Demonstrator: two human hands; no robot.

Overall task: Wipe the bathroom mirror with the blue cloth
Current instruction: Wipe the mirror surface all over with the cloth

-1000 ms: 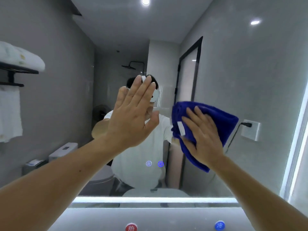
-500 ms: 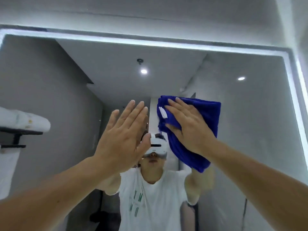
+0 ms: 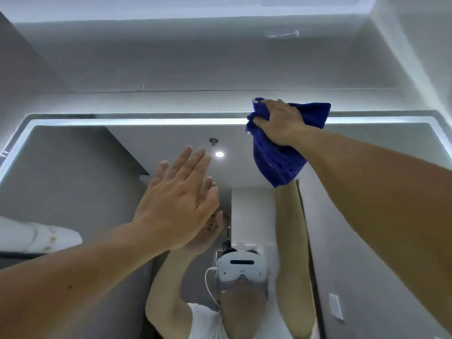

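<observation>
Head view: right hand (image 3: 281,123) clutches bunched deep-blue cloth (image 3: 276,165); left hand (image 3: 176,199) flat, released.

Dark shelf (image 3: 19,255) at the left edge of the mirror (image 3: 73,179), 1 folded white towel (image 3: 36,237) on it.

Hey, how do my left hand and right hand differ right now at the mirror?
The left hand is open with straight fingers and holds nothing; the right hand grips the bunched blue cloth. The left hand sits lower, mid-glass; the right hand is up at the lit top edge of the mirror. Both are raised toward the glass.
</observation>
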